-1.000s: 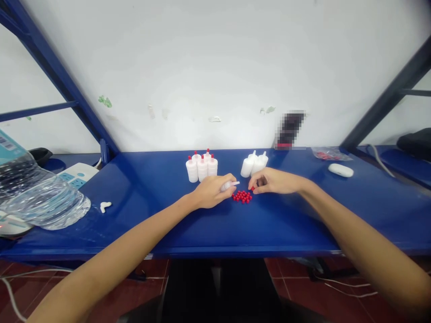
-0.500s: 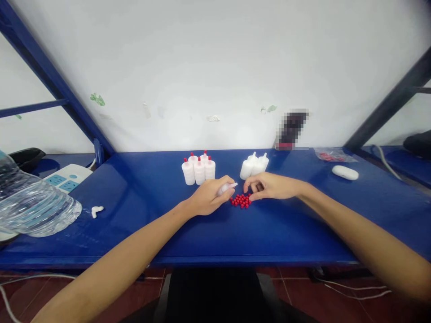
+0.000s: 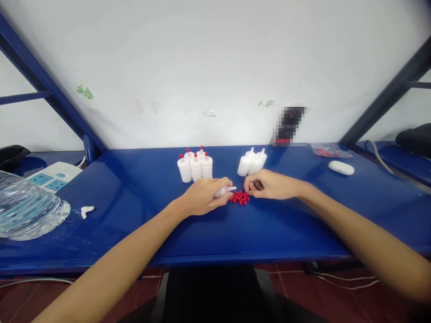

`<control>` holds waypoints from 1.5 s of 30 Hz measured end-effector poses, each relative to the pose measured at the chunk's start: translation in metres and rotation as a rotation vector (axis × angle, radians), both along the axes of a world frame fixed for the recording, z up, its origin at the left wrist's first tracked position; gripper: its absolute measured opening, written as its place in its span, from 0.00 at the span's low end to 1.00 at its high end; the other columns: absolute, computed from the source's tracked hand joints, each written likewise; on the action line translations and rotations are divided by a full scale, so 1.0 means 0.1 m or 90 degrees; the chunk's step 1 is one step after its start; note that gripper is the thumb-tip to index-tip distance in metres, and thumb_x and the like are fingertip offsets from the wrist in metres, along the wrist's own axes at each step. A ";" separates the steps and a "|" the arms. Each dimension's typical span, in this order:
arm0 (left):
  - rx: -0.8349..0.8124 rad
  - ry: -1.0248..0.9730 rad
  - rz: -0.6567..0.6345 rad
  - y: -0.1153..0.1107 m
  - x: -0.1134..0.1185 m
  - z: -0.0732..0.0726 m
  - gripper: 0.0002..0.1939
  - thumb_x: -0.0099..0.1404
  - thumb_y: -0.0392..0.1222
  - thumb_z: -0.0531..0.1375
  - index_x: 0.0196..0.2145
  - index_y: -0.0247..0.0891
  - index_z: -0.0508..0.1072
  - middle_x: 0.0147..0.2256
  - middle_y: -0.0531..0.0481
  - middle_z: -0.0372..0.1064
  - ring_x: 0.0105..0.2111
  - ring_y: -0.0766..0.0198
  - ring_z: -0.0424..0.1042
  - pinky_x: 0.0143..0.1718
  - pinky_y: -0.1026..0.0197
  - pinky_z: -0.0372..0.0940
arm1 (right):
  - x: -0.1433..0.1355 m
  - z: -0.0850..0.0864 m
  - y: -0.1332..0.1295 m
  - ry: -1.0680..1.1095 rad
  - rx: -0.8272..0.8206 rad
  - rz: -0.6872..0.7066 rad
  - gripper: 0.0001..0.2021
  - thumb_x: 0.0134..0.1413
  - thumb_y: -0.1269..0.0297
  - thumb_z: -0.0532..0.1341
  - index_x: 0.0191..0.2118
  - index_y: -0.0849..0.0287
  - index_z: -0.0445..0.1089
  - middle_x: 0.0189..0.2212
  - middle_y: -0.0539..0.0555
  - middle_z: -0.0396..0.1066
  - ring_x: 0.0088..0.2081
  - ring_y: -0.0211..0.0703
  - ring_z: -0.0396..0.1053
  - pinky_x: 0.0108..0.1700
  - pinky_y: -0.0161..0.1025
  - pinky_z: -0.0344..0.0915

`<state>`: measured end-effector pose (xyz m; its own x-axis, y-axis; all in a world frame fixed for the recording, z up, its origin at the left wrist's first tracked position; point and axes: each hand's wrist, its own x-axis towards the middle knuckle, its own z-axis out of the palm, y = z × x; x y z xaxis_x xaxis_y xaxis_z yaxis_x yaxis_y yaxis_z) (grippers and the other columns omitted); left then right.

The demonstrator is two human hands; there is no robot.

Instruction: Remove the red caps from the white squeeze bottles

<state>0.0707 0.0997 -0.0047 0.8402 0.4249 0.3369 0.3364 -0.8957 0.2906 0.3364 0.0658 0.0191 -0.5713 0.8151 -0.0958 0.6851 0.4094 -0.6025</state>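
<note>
My left hand (image 3: 205, 197) is wrapped round a white squeeze bottle (image 3: 221, 192), which lies tilted with its bare nozzle toward the right. Just right of that nozzle lies a loose pile of small red caps (image 3: 240, 198). At the pile's right edge my right hand (image 3: 266, 184) is closed, thumb and forefinger pinched on a red cap that its fingertips partly hide. Behind my left hand stand several white bottles with red caps on their tips (image 3: 195, 168). A few white bottles with uncapped nozzles (image 3: 244, 166) stand upright behind my right hand.
On the blue table (image 3: 286, 233) a white oval case (image 3: 341, 168) and a clear bag with red pieces (image 3: 332, 150) lie at the right. At the left are a large clear water bottle (image 3: 33, 211), a power strip (image 3: 55, 177) and small white earbuds (image 3: 86, 211).
My right thumb and forefinger have come together at the pile's edge. The left hand still holds the bottle, turned slightly flatter. The whole view has shifted a little.
</note>
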 end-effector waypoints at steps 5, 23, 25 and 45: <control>0.038 0.017 0.003 -0.02 0.02 -0.03 0.16 0.75 0.51 0.49 0.49 0.39 0.67 0.31 0.52 0.73 0.26 0.64 0.69 0.26 0.63 0.54 | -0.03 0.02 -0.06 -0.014 0.108 -0.007 0.07 0.58 0.62 0.60 0.32 0.58 0.71 0.23 0.48 0.67 0.23 0.36 0.63 0.27 0.35 0.58; 0.048 -0.141 0.086 -0.05 0.02 0.00 0.13 0.73 0.46 0.50 0.47 0.38 0.68 0.31 0.53 0.73 0.25 0.66 0.70 0.27 0.65 0.59 | 0.31 0.24 -0.21 -0.253 0.459 -0.224 0.21 0.68 0.55 0.47 0.24 0.56 0.59 0.18 0.50 0.62 0.20 0.39 0.56 0.28 0.39 0.47; 0.029 -0.162 0.066 -0.06 0.02 0.01 0.13 0.74 0.44 0.48 0.39 0.37 0.69 0.29 0.52 0.71 0.26 0.66 0.69 0.29 0.64 0.60 | 0.41 0.20 -0.15 -0.288 0.389 -0.274 0.22 0.68 0.53 0.47 0.23 0.56 0.59 0.18 0.51 0.64 0.21 0.39 0.57 0.27 0.39 0.46; 0.017 -0.220 0.063 -0.07 0.06 -0.04 0.09 0.71 0.44 0.52 0.42 0.37 0.68 0.33 0.49 0.73 0.31 0.63 0.70 0.34 0.61 0.63 | 0.54 -0.11 0.08 -0.133 0.203 -0.254 0.09 0.57 0.57 0.57 0.33 0.57 0.68 0.24 0.48 0.71 0.25 0.39 0.65 0.30 0.36 0.55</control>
